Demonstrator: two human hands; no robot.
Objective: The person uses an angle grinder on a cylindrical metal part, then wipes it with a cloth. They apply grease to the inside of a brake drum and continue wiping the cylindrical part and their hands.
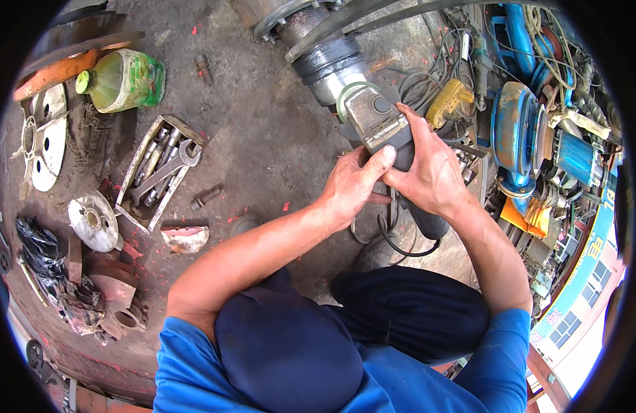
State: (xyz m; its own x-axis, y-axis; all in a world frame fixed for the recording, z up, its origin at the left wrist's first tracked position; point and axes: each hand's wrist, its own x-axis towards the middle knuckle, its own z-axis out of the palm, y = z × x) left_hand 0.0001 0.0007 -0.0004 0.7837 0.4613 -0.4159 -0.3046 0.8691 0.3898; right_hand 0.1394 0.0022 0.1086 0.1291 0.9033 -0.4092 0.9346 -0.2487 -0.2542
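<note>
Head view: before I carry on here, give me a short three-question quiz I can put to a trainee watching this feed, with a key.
1. Open: Which power tool do the left hand and right hand hold together?

2. Multiple choice: What lies slantwise on top of the other pieces in the open tray?
A) a hammer
B) a wrench
C) a handsaw

3. True or false: The see-through jug at upper left has a green cap.

Key:
1. An angle grinder.
2. B.
3. True.
</note>
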